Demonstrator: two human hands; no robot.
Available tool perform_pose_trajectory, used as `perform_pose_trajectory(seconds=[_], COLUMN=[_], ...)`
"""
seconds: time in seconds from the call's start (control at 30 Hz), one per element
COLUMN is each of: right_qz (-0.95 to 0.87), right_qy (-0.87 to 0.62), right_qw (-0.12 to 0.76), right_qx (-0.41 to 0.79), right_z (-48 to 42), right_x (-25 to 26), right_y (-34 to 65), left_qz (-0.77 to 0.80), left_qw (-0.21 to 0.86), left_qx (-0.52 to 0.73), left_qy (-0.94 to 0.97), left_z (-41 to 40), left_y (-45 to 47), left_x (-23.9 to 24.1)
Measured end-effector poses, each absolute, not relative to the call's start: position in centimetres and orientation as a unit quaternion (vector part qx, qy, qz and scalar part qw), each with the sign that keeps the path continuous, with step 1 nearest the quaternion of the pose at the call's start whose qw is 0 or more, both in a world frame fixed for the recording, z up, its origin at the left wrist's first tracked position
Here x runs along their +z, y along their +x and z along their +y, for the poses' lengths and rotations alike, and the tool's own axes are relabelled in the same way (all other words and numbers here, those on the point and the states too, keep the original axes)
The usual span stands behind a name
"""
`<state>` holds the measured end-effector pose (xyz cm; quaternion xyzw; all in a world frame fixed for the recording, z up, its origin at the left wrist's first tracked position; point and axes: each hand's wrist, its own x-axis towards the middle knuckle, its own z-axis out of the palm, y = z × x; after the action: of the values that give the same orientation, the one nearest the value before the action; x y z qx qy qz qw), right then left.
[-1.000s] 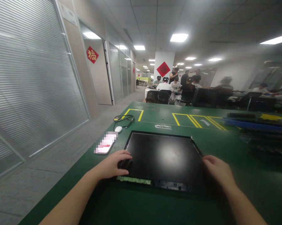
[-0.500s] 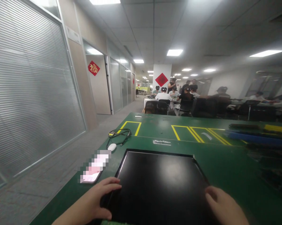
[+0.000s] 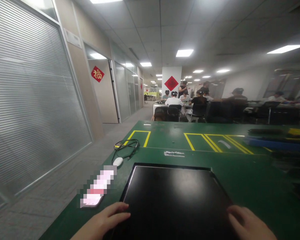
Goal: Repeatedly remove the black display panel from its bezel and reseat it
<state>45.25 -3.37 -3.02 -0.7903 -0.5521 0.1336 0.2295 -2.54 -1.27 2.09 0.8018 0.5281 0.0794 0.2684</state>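
your left hand (image 3: 107, 220) and right hand (image 3: 249, 222) meet opposite side edges of a flat, black, glossy rectangular panel (image 3: 174, 201) on the matt green tabletop (image 3: 254, 180); visible fingers stand slightly apart, but whether they clamp cannot be told. the panel should be stiff, slippery-faced and fragile: hold by its thin rim (image 3: 172, 165). beyond: a white oval object (image 3: 118, 162), a looped black cable (image 3: 136, 146), yellow tape outlines (image 3: 189, 141).

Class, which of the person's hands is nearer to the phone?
Left. The left hand is close to the near end of the phone, at the left edge of the black panel; the right hand is at the opposite edge, across the panel from the phone.
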Motion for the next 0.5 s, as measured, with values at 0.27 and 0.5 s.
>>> perform_pose_trajectory(seconds=[0.27,0.5], right_qz=[-0.544,-0.535], right_qy=[-0.792,-0.803], right_qw=[0.251,0.247], right_qx=[0.118,0.09], right_z=[-3.2,-3.3], right_x=[-3.3,-3.4], right_y=[45.8,46.0], left_qz=[0.485,0.442], left_qw=[0.241,0.226], left_qx=[0.067,0.094], left_qy=[0.838,0.863], left_z=[-1.0,-2.0], left_y=[-3.0,-2.4], left_x=[0.9,1.9])
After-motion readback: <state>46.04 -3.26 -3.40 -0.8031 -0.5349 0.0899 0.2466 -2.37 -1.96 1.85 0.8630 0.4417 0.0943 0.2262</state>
